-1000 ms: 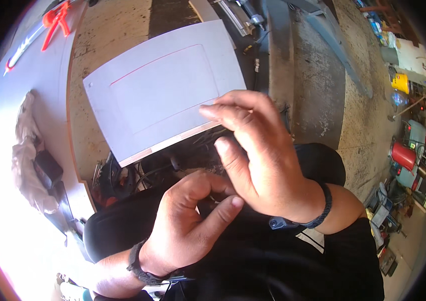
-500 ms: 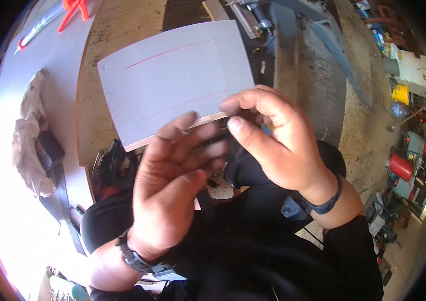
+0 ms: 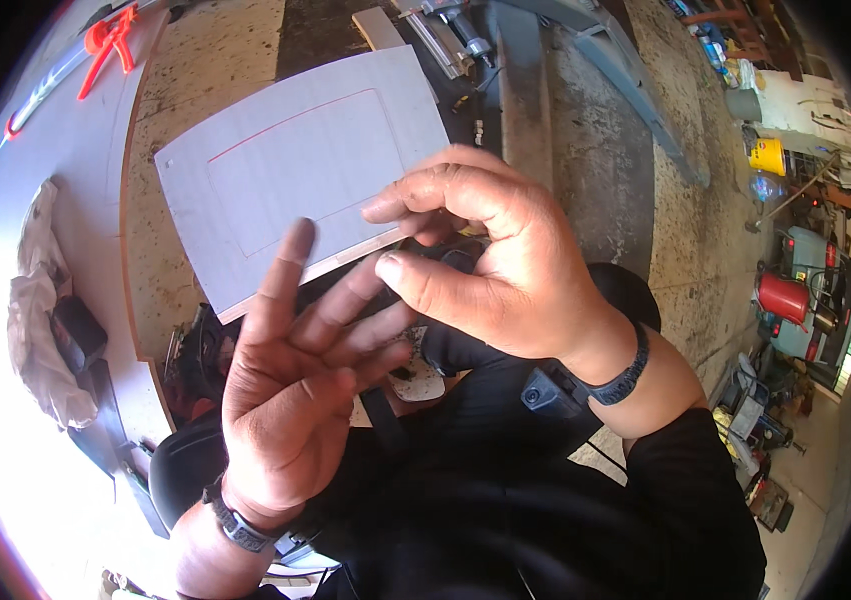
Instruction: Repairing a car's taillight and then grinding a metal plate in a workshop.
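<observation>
My right hand (image 3: 505,270) pinches the near edge of the flat grey rectangular panel with a thin red outline (image 3: 295,170); my left hand (image 3: 295,390) is open, fingers spread, just below it.

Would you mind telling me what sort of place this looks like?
Probably a workshop or garage: a red clamp lies on the workbench, and machines and containers, including a red tank, crowd the concrete floor.

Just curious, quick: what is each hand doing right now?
Left hand: open, fingers spread, palm up, holding nothing.
Right hand: fingers curled at the edge of the grey panel; the grip itself is hidden.
</observation>
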Available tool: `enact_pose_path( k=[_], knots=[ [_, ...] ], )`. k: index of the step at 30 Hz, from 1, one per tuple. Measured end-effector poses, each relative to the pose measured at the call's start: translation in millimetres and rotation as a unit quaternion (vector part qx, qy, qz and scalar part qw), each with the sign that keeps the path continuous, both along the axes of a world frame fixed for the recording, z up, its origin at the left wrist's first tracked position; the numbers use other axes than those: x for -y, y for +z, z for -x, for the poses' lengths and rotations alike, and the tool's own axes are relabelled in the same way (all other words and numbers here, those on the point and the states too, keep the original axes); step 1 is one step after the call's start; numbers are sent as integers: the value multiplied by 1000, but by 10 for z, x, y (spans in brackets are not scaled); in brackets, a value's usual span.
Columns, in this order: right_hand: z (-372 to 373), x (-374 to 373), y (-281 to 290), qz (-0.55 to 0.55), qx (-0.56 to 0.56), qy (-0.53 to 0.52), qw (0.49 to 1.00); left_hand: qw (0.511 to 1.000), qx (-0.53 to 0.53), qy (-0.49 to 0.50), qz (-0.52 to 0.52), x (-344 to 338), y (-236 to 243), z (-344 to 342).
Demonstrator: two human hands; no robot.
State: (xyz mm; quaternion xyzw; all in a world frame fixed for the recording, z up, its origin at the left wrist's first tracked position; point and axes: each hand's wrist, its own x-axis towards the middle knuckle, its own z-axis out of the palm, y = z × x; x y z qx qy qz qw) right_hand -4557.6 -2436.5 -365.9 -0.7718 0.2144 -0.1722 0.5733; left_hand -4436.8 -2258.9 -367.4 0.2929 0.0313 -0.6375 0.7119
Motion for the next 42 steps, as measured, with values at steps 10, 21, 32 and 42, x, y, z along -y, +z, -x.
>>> enact_pose_path(
  k=[10, 21, 32, 42],
  knots=[
    [1, -12, -65, 223, 48, 27, 973, 997, -73, -31, 23, 45, 38, 83],
    [113, -4, -26, 317, 7, 91, 944, 994, -18, -110, -13, 90, 57, 146],
    [232, -12, 15, 105, -63, 126, 984, 706, 637, -310, 2, -3, 53, 201],
    [267, -11, 41, 7, -48, 162, 986, 452, 822, -347, 11, -86, -1, 298]
  ],
)
